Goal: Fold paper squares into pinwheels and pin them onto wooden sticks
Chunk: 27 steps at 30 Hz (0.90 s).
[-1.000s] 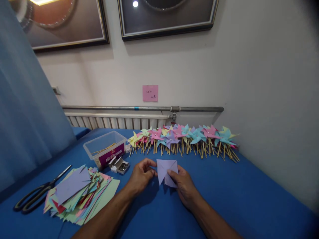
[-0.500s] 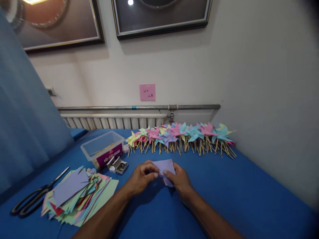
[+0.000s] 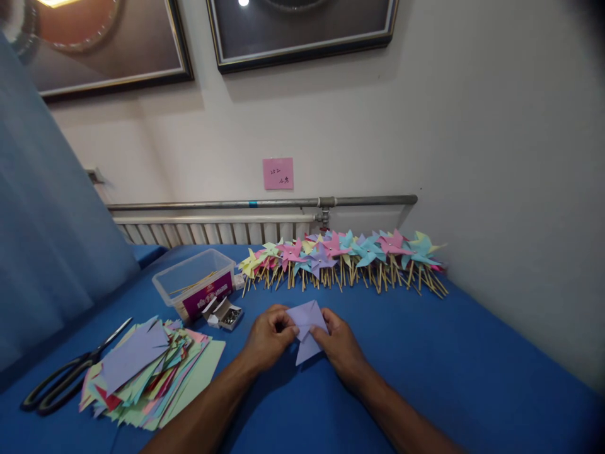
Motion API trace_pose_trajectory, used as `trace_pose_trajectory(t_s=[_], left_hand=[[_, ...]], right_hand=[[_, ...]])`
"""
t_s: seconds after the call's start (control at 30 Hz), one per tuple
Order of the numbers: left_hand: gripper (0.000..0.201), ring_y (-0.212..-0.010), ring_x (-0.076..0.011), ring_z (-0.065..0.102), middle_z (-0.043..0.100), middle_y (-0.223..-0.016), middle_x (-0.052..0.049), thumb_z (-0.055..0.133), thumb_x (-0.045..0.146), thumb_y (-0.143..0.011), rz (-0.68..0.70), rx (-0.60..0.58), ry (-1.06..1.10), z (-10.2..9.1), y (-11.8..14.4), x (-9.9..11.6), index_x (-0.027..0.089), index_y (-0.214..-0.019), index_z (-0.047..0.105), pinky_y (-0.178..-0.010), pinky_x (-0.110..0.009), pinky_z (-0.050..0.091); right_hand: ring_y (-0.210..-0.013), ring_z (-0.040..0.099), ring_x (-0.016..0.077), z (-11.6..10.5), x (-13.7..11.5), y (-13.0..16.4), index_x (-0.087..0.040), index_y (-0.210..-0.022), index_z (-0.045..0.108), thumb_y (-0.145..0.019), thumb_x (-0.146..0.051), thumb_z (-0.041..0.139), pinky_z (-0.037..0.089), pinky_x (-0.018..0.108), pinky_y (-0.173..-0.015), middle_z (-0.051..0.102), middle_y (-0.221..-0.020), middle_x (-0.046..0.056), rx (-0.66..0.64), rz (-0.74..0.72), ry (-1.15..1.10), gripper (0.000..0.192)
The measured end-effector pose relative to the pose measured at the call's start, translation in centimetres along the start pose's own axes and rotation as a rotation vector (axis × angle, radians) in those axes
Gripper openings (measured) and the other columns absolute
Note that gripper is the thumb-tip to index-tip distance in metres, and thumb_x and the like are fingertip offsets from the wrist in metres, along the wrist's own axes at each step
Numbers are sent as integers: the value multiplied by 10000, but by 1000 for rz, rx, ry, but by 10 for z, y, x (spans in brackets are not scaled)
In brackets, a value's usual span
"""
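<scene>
Lilac paper square pinched between our fingertips, left hand and right hand both closed on it, pin box just beyond left fingers.

White wall with two framed pictures at top, a radiator and metal pipe at centre; blue curtain at left.
</scene>
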<state>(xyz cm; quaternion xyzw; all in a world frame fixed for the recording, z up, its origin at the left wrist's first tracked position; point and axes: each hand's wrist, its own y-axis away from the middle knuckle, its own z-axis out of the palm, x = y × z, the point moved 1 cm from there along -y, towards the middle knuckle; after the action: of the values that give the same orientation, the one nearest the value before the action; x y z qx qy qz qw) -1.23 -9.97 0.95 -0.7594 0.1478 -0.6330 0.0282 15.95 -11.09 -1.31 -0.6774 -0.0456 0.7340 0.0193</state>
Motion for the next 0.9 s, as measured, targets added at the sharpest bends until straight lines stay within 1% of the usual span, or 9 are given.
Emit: trace_pose_trajectory(t_s=[0.2, 0.37, 0.43, 0.57, 0.63, 0.8, 0.9], left_hand=[[175, -882, -207, 604, 672, -884, -56, 716, 102, -661, -4, 45, 24, 1, 1, 4, 195, -540, 629, -770, -267, 438], [180, -891, -221, 604, 675, -910, -65, 693, 97, -674, 8, 40, -26, 2, 2, 4, 201, -541, 629, -777, -287, 436], [173, -852, -209, 592, 671, -897, -59, 697, 117, -674, 6, 38, -20, 3, 2, 4, 201, -540, 627, -747, -277, 427], [179, -712, -164, 529, 606, -740, -21, 713, 162, -668, -26, 64, -16, 4, 3, 2, 197, -526, 610, -678, -258, 386], [179, -707, -163, 524, 586, -714, -15, 706, 165, -674, -19, 68, -37, 4, 3, 2, 197, -528, 608, -685, -260, 384], [178, -758, -176, 567, 624, -779, -31, 677, 137, -691, 27, 53, -75, 6, 4, 3, 196, -537, 609, -727, -274, 403], [142, -820, -187, 598, 667, -882, -47, 676, 132, -692, 44, 66, -94, 4, 3, 4, 193, -573, 629, -764, -282, 420]], right_hand=[[-681, 609, 184, -2, -7, 2, -207, -864, 658, -741, -299, 694, 460, 285, -643, 691, -759, -3, -42, -7, -1, 158], [-611, 574, 165, -1, -2, -1, -212, -821, 629, -701, -348, 765, 438, 268, -577, 665, -692, -19, -16, 14, -34, 227], [-587, 565, 159, -1, 1, -2, -216, -791, 617, -691, -356, 778, 429, 265, -560, 654, -669, -26, 1, 11, -44, 236], [-576, 566, 161, 0, 3, -3, -218, -804, 621, -697, -380, 781, 433, 271, -559, 661, -671, -26, -10, 20, -54, 251], [-573, 561, 159, 0, 2, -2, -223, -796, 612, -695, -368, 777, 435, 274, -562, 651, -661, -33, -6, 27, -60, 242], [-586, 551, 155, 0, 1, -2, -222, -791, 609, -690, -324, 762, 427, 268, -557, 631, -663, -42, 21, 10, -39, 210], [-577, 542, 146, -1, 1, -3, -219, -805, 614, -702, -297, 743, 420, 257, -543, 627, -667, -41, 24, -7, -3, 183]])
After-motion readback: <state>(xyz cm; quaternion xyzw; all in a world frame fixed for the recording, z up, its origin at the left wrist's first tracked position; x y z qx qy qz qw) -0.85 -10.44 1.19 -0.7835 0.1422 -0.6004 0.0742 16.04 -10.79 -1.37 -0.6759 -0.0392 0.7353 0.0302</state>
